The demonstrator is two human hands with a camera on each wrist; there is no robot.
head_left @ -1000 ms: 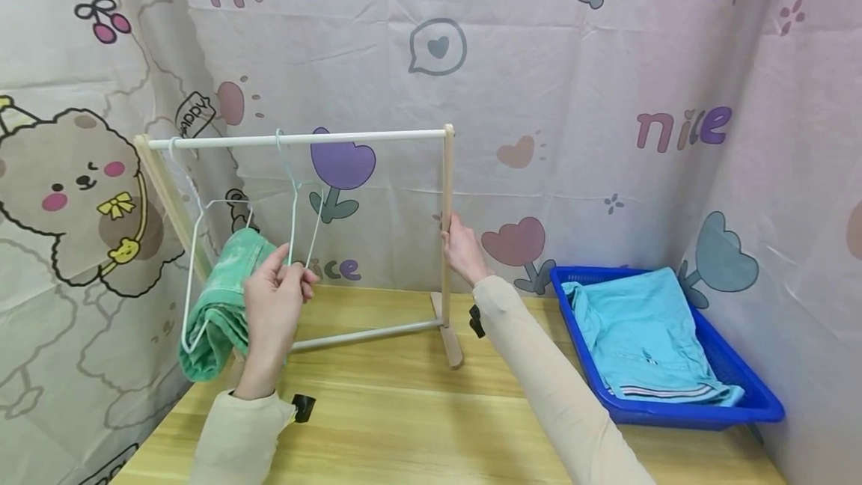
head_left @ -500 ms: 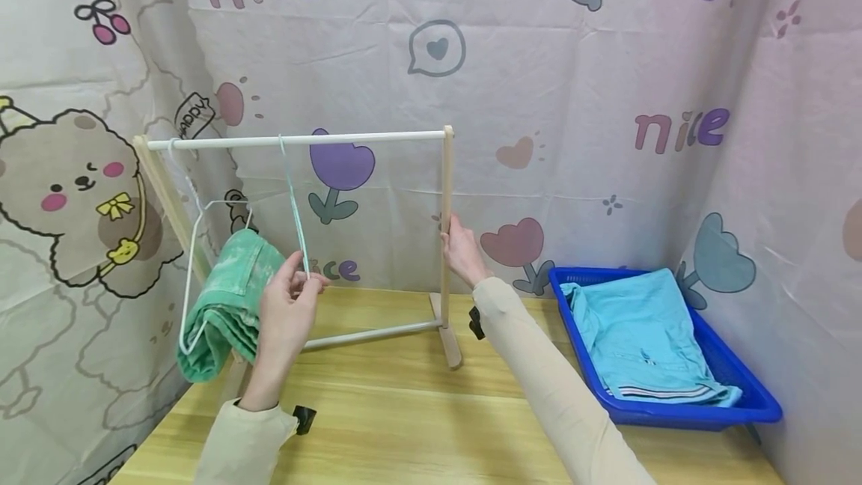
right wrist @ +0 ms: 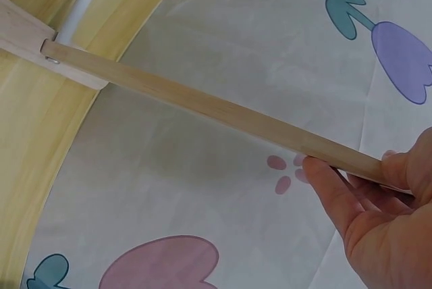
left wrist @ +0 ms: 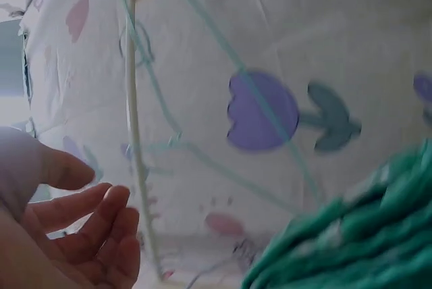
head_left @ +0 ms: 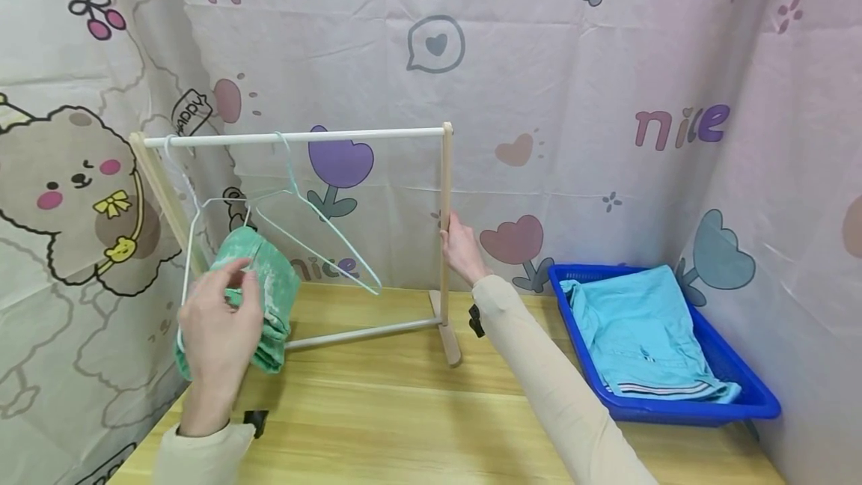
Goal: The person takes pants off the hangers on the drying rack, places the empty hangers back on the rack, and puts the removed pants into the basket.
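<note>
My left hand (head_left: 218,324) is in front of the green folded garment (head_left: 277,279), fingers loosely curled with nothing between them. In the left wrist view, the fingers stand apart from the pale-teal hanger, with the green cloth (left wrist: 358,235) at lower right. That garment hangs over a white hanger (head_left: 191,242) at the left end of the rack's white rail (head_left: 377,135). Farther right on the rail, the pale-teal hanger (head_left: 340,238) hangs bare and turned at an angle. My right hand (head_left: 465,249) grips the rack's right wooden post (head_left: 447,178); the right wrist view shows fingers and thumb around it.
At the right on the wooden table (head_left: 404,403), a blue basket (head_left: 687,414) holds a folded light-blue garment (head_left: 646,328) with a striped edge. A lower white bar (head_left: 364,335) joins the rack's feet. Printed curtains (head_left: 572,73) enclose the back and sides.
My left hand has let go of the pale-teal hanger and moved left and down, in front of the green garment. The hanger has swung round to face more broadly. The right hand stays put.
</note>
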